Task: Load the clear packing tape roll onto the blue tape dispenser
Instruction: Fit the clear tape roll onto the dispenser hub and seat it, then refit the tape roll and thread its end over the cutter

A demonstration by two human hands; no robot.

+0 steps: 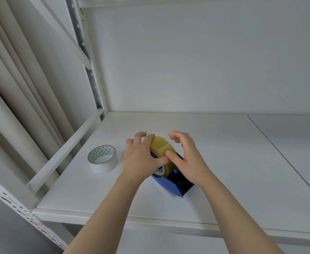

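The clear, yellowish packing tape roll (pixel 161 146) stands on edge inside the blue tape dispenser (pixel 168 186), which rests on the white shelf with its toothed cutter end pointing toward me. My left hand (pixel 141 158) wraps the roll's left side, thumb pressed on the tape's outer face. My right hand (pixel 187 156) is on the roll's right side, its thumb touching the tape face beside the left thumb and its fingers curled above. The hub and most of the dispenser's far end are hidden by my hands.
A white double-sided tape roll (pixel 103 160) lies flat to the left of the dispenser. The white shelf board (pixel 223 162) has a metal upright (pixel 93 85) at its back left corner and a front edge close to me.
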